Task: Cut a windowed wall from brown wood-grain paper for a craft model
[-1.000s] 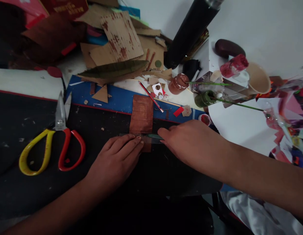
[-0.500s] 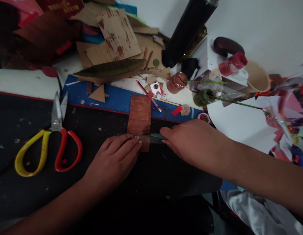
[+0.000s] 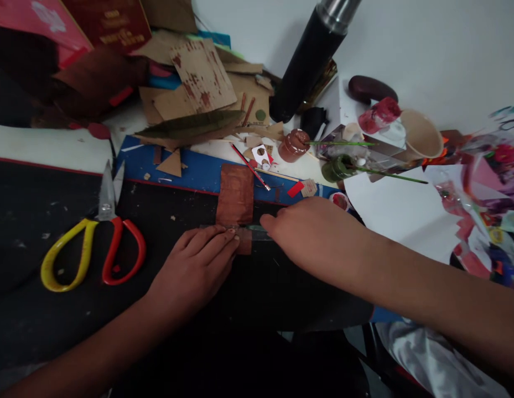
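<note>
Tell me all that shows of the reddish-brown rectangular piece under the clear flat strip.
The reddish-brown rectangular piece looks like creased, painted card. It lies flat, longer side running away from the person, far end on the blue surface, the rest on the black mat. The clear flat strip crosses its near end under the left grip. A thin greenish tool in the right grip reaches its right edge.
</note>
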A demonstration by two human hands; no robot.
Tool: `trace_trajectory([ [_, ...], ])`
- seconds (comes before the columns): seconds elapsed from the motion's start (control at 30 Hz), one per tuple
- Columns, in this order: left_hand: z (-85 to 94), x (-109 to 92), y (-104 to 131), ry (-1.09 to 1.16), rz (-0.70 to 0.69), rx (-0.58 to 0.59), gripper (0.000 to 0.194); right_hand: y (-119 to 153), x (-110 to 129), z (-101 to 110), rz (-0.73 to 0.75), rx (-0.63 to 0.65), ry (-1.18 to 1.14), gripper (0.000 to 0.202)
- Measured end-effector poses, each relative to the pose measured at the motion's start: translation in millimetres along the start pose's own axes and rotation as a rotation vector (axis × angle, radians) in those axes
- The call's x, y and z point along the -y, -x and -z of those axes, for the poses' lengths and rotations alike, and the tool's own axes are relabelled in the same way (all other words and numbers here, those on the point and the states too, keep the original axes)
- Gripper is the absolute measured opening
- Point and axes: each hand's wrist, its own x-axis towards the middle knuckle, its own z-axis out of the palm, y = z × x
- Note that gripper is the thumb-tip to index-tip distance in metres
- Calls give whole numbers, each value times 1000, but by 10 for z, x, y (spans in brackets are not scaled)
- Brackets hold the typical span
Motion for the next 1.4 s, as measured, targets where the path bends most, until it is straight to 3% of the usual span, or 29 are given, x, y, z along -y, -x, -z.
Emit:
trace_trajectory([
  [0.2,-38,6,49,-11,14,0,28,190,-36,-76,-65,-75,-122,13],
  [0.33,-49,-8,62,-26,24,-34,29,264,48,-232,-135,-379,-320,23],
  [0.43,-48,-23,58,-43,26,-41,27,181,133,-513,-184,-494,-463,27],
  [0.53,-45,-30,55,-54,29,-47,25,71,197,-825,-255,-493,-574,28],
  [0.63,-48,-31,63,-49,25,-52,23,47,219,-1010,-299,-498,-623,26],
  [0.83,-39,-38,68,35,42,-111,23,122,261,-975,-298,-395,-535,41],
  [1.03,248,127,-27,234,246,-190,23,77,356,-1030,-377,-391,-527,44],
  [1.2,378,446,-248,142,356,11,33,72,392,-1114,-404,-435,-535,34],
  [1.3,321,555,-435,197,477,170,42,72,405,-1106,-414,-436,-528,32],
  [1.4,233,576,-601,360,570,196,50,81,416,-1076,-418,-430,-517,32],
])
